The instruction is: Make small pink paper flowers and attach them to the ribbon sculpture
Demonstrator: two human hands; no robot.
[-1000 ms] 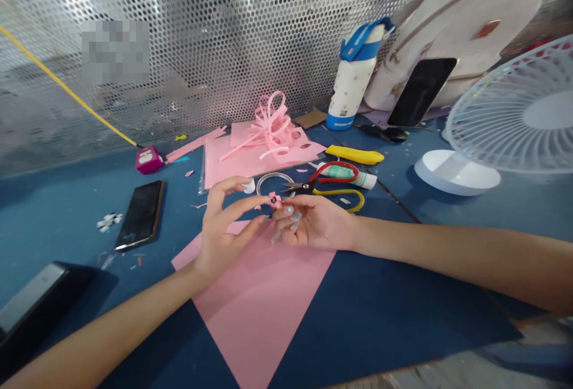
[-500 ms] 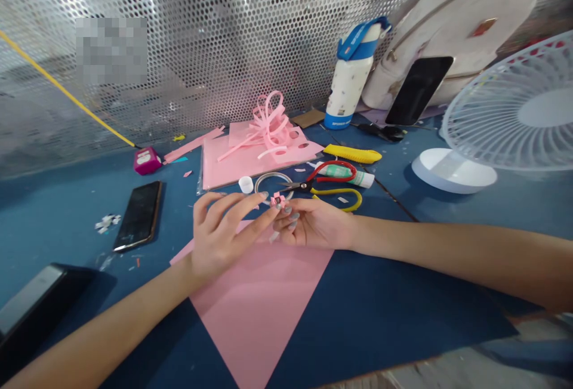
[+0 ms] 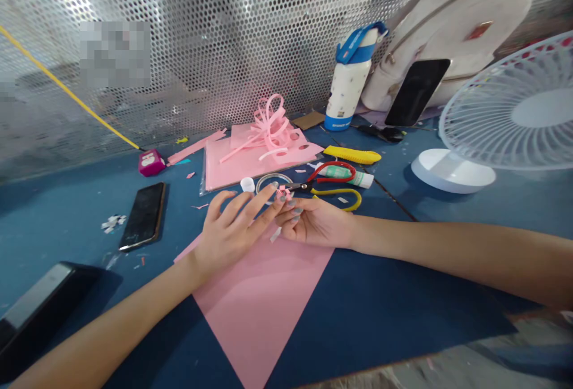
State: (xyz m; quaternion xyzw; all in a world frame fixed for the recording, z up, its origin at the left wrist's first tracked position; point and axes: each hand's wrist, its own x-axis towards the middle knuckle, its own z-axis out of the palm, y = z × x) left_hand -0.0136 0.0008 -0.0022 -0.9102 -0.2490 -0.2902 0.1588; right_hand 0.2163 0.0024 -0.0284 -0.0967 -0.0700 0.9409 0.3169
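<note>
Pink folded-paper piece [image 3: 284, 193], small, is held in the bunched fingertips of the right hand [image 3: 316, 222], near the far edge of a pink paper sheet [image 3: 259, 299]. The left hand [image 3: 229, 231], fingers extended, has thumb and forefinger at the piece; whether they grip it cannot be told. Red-and-yellow-handled scissors [image 3: 306, 187] lie just beyond.

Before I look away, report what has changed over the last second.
The left hand has shifted rightward, closing in on the small pink paper piece. The right hand keeps its grip on that piece. The scissors, large pink sheet and flat phone stayed put.
</note>
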